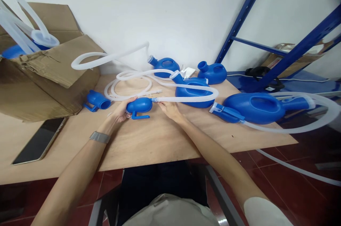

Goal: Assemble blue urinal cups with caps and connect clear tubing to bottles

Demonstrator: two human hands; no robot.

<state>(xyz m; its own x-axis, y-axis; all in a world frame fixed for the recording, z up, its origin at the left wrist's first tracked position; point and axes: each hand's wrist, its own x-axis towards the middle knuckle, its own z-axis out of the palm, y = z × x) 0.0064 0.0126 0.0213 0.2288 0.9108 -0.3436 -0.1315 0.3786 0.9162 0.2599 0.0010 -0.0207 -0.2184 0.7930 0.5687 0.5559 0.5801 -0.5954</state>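
My left hand [123,111] is closed around the wide end of a blue plastic urinal funnel [140,105], whose flat handle points toward me. A white ribbed hose [183,99] meets the funnel's narrow end. At that joint my right hand [169,109] grips the hose end, its fingers partly hidden under the hose. From there the hose loops right and back to the neck of a blue urinal bottle [195,94]. Left of my left hand, a second blue funnel [97,100] lies loose on its side. Behind both hands, a coil of clear hose [128,76] lies on the wooden table [149,144].
An open cardboard box [53,73] with hoses and blue parts stands at left, a phone [39,140] in front. More blue bottles stand at the back, one [212,73] without a hose. A large bottle [253,108] lies near the right edge, beside blue shelving [245,16].
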